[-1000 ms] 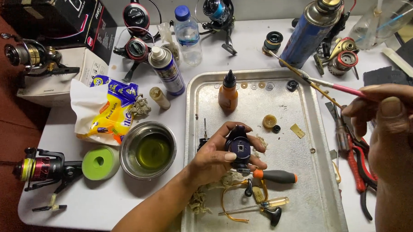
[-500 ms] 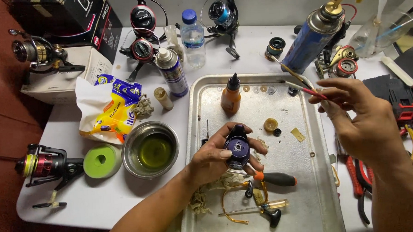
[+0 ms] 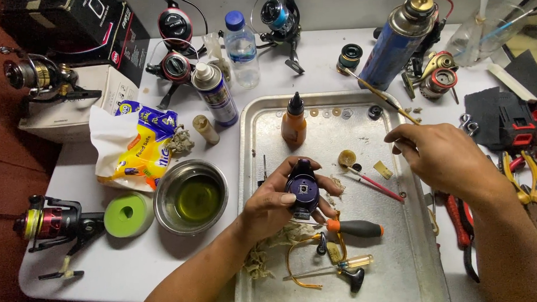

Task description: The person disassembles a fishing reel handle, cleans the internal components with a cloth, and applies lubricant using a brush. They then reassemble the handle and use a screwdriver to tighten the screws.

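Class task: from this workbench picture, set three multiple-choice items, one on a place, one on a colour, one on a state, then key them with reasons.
1. Where does the orange dropper bottle stand?
A. in the metal tray
B. in the steel bowl
C. on the cardboard box

2. What colour is the cap of the clear water bottle?
A. red
B. blue
C. green

3. What is the left hand doing?
A. lying flat and empty
B. gripping the pliers
C. holding a dark purple reel body

Key: 1 A, its base sits on the tray floor near the far rim. 2 B, the cap shows blue. 3 C, fingers curl round the reel body over the tray, while the right hand holds a thin brush.
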